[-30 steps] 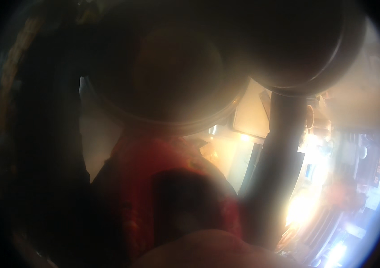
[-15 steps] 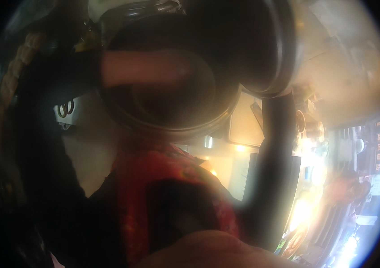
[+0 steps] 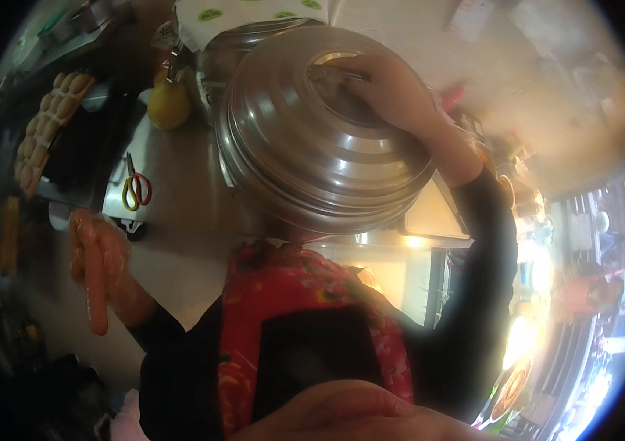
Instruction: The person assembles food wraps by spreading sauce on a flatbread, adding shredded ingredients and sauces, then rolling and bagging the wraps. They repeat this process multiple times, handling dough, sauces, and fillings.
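Note:
My left hand (image 3: pixel 104 246), in a clear plastic glove, is out at the left with its fingers closed round a sausage (image 3: pixel 96 294). The sausage is pinkish and hangs down past the palm. At the middle, a wide domed steel lid (image 3: pixel 305 169) sits over a round metal pot, whose inside is hidden. My right hand (image 3: pixel 390 92) reaches across from the right, its fingers curled on the handle (image 3: pixel 345 73) at the top of the lid.
Scissors (image 3: pixel 134 192) with red and yellow handles lie on the steel counter (image 3: pixel 187 198). Nearby is a round yellow thing (image 3: pixel 168 104). Farther left stands a tray of egg-like rounds (image 3: pixel 51 125). A pale board (image 3: pixel 434 213) is right of the pot, beside bright lights.
The lid, earlier raised and tilted beside the dark pot opening, now covers it. My left hand has moved from over the pot out to the left, with a sausage in it.

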Action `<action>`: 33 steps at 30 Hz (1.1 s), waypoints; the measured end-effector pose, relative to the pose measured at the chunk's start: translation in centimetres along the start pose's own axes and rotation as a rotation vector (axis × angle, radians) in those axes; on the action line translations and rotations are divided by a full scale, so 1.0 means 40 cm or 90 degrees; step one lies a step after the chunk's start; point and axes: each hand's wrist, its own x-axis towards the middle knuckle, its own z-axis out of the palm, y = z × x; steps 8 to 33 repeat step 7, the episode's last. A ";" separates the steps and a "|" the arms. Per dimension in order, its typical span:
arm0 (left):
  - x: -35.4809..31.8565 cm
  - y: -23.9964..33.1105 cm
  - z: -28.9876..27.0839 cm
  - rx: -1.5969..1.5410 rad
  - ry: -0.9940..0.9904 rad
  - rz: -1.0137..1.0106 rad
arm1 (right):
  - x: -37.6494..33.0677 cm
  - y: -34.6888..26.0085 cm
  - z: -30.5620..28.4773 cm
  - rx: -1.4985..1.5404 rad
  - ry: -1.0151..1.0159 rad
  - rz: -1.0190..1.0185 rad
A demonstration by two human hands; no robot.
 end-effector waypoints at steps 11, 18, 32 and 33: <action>0.032 0.315 0.039 0.046 0.117 -0.013 | -0.049 0.112 -0.001 0.041 0.079 0.062; 0.032 0.315 0.039 0.046 0.117 -0.013 | -0.049 0.112 -0.001 0.041 0.079 0.062; 0.032 0.315 0.039 0.046 0.117 -0.013 | -0.049 0.112 -0.001 0.041 0.079 0.062; 0.032 0.315 0.039 0.046 0.117 -0.013 | -0.049 0.112 -0.001 0.041 0.079 0.062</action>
